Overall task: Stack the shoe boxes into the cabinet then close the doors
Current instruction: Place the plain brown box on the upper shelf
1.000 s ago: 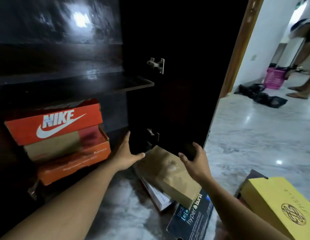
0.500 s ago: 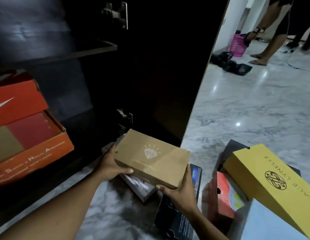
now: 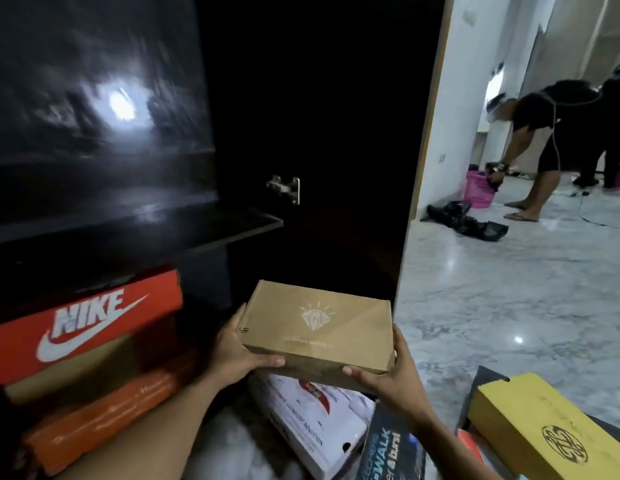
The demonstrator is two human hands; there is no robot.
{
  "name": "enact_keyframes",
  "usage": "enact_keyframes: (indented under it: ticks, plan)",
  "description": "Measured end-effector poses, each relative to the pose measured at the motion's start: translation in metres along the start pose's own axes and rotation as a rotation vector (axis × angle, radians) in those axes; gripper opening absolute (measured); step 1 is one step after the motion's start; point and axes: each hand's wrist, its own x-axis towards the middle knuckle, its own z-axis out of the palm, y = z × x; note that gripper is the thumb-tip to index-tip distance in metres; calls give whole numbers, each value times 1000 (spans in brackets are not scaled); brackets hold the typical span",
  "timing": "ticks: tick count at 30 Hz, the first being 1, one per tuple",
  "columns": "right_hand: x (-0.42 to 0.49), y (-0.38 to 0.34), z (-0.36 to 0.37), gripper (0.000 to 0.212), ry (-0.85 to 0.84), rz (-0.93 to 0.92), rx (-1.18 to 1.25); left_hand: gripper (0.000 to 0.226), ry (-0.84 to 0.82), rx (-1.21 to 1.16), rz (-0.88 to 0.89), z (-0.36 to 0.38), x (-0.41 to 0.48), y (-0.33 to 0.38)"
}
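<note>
A brown cardboard shoe box (image 3: pixel 319 327) with a white diamond logo hangs in the air in front of the dark cabinet (image 3: pixel 135 188). My left hand (image 3: pixel 237 351) grips its left end and my right hand (image 3: pixel 393 372) grips its right front corner. Inside the cabinet at lower left a red Nike box (image 3: pixel 83 323) rests on an orange box (image 3: pixel 100 414). The cabinet's right door (image 3: pixel 336 133) stands open, its hinge (image 3: pixel 284 188) visible.
On the marble floor (image 3: pixel 492 299) lie a white box (image 3: pixel 315 420), a dark Skechers box (image 3: pixel 391 452) and a yellow box (image 3: pixel 544 431). A shelf (image 3: pixel 204 230) sits above the stacked boxes. A person (image 3: pixel 544 140) bends over a pink basket (image 3: pixel 478 188) far right.
Both hands took hold of the brown box on the floor pile and lifted it up in front of the cabinet. The view has tilted upward again.
</note>
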Motion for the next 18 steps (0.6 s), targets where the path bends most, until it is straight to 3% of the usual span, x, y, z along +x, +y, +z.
enact_keyframes:
  ticks: [5, 12, 18]
  plan:
    - [31, -93, 10, 112, -31, -178, 14, 165, 113, 11, 136, -62, -5, 100]
    - [87, -158, 51, 109, -30, -342, 4, 157, 225, 95, 235, -139, 45, 176]
    - [150, -137, 135, 132, 70, -293, -51, 96, 315, 104, 149, -178, 116, 145]
